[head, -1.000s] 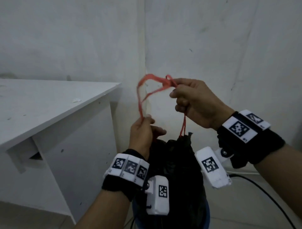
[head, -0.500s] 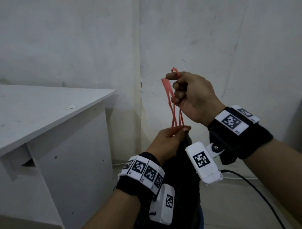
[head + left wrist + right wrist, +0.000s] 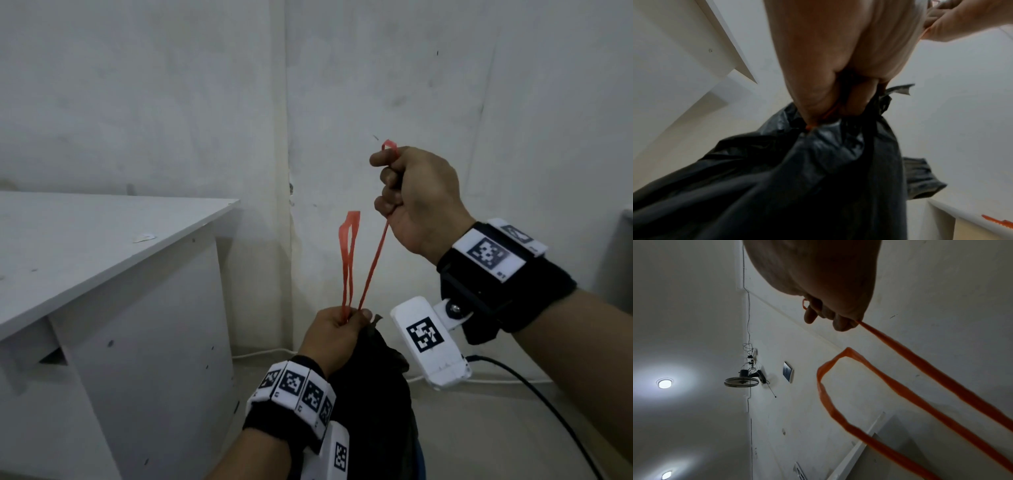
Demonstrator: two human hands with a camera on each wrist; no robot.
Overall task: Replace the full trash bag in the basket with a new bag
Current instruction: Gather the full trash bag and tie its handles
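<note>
At frame centre, the left hand pinches the black trash bag neck while the right hand fingers clamp the red drawstring; excessive pull could snap it or loosen the neck grip.

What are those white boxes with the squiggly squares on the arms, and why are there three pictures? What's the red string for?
Those are a person's two hands, wearing wristbands with small cameras. One picture comes from a camera on the head, and one from each wrist, looking along the fingers. The left hand grips the bunched neck of a black trash bag and pinches its red drawstring there. The right hand holds one strand of that drawstring up high, pulled straight. Another loop sticks up loose between the hands. On the left is a white table with a small scrap on it.
</note>
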